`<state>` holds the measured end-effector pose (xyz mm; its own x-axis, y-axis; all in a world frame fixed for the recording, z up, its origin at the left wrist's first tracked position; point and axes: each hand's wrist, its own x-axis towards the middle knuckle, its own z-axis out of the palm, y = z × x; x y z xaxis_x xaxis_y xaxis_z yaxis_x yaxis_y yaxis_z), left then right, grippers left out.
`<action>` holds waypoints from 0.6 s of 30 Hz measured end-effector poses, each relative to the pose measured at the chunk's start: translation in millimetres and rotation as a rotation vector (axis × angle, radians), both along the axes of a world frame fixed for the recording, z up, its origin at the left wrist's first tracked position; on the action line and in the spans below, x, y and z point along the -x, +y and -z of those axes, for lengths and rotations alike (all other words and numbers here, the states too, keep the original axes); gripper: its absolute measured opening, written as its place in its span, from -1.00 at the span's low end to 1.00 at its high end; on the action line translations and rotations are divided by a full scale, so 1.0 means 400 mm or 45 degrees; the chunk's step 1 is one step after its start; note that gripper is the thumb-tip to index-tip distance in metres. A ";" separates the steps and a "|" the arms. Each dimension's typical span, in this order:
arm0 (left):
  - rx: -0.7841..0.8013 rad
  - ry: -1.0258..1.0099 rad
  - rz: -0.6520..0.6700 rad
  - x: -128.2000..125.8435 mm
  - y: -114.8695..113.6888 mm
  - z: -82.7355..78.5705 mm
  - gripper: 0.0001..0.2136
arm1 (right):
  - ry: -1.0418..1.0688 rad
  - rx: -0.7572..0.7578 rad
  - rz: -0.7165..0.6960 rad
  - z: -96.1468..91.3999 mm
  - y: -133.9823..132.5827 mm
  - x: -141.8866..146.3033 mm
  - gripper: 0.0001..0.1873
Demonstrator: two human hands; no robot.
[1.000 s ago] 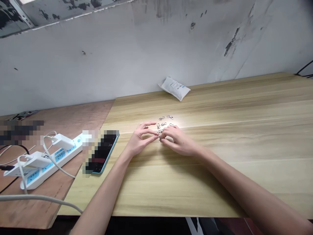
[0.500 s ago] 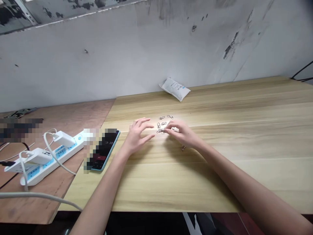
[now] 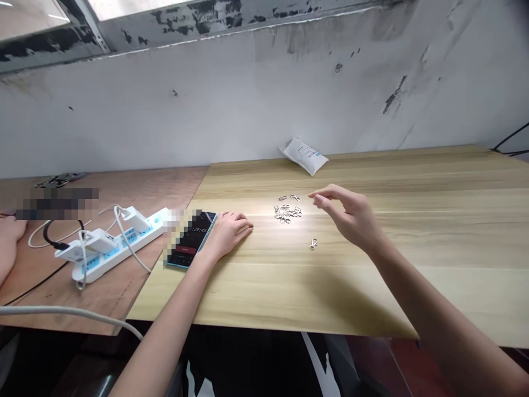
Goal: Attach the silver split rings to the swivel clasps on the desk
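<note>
- On the wooden table [image 3: 330, 298], metal clasps [image 3: 287, 211] lie heaped between both hands, one clasp [image 3: 313, 244] apart
- Right hand [image 3: 347, 212] raised, open, empty
- Left hand [image 3: 229, 234] resting beside a phone [image 3: 190, 239], grip unclear

- L hand [image 3: 229, 234] now well left of clasps [image 3: 287, 212], fingers resting just beside phone [image 3: 192, 239]
- R hand [image 3: 347, 215] now raised off pile, well right of it, fingers spread
- phone display: 39 → 40
- other person's hand [image 3: 8, 242] now in at far L edge
</note>
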<state>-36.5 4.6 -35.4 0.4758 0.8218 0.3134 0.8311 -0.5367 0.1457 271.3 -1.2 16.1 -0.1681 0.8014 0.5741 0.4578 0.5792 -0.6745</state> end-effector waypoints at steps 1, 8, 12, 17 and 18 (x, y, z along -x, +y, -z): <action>-0.033 0.020 0.019 -0.001 0.003 0.002 -0.82 | -0.092 0.010 -0.046 -0.001 -0.024 -0.016 -0.77; -0.150 0.024 0.119 -0.030 0.012 0.008 -0.81 | -0.973 -0.046 -0.031 0.134 -0.090 -0.066 -0.73; -0.130 -0.100 0.105 -0.051 0.008 0.017 -0.82 | -1.231 -0.267 -0.061 0.145 -0.073 -0.053 -0.71; -0.118 -0.255 0.046 -0.072 -0.004 0.037 -0.88 | -1.289 -0.315 -0.113 0.133 -0.051 -0.042 -0.65; -0.108 -0.287 0.034 -0.077 -0.007 0.041 -0.89 | -1.270 -0.274 -0.105 0.133 -0.050 -0.038 -0.65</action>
